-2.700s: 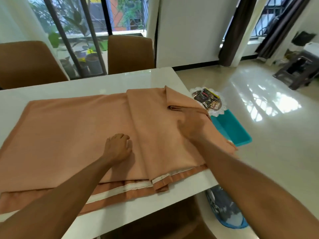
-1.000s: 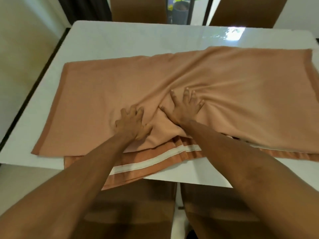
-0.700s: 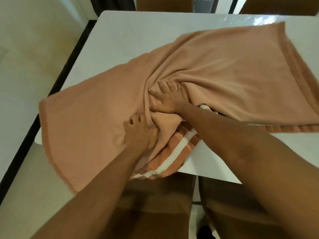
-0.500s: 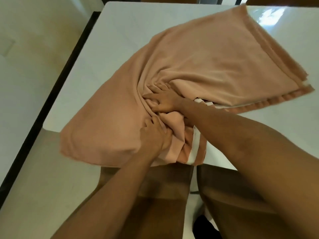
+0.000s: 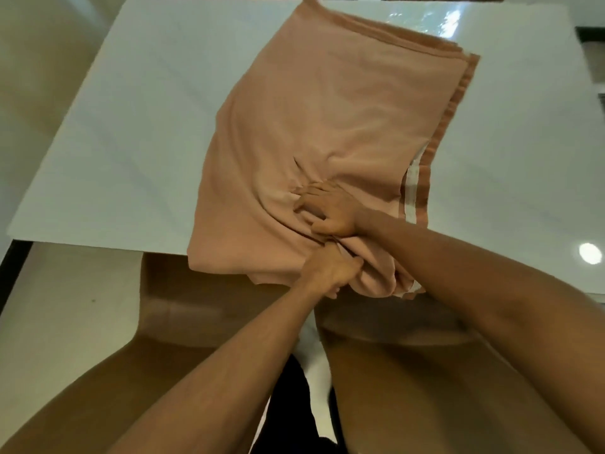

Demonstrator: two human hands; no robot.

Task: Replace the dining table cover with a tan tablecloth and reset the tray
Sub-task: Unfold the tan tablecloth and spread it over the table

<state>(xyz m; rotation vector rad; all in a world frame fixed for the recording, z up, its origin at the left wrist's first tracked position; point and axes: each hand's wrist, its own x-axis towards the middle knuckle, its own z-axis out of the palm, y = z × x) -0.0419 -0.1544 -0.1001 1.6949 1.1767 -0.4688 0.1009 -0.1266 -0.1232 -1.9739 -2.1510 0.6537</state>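
Along the near edge of the white table (image 5: 124,132), a folded tan tablecloth (image 5: 327,109) bunches in two hands.
Left hand (image 5: 329,270) clenches the overhang above the chairs (image 5: 212,306); right hand (image 5: 330,213) grips folds just beyond. Pulled unevenly, the stacked layers could slide off the glossy top and unravel.

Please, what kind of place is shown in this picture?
Most likely a dining area in a home: a glossy white table, brown chairs pushed in at its near edge, and a folded tan tablecloth lying on it.
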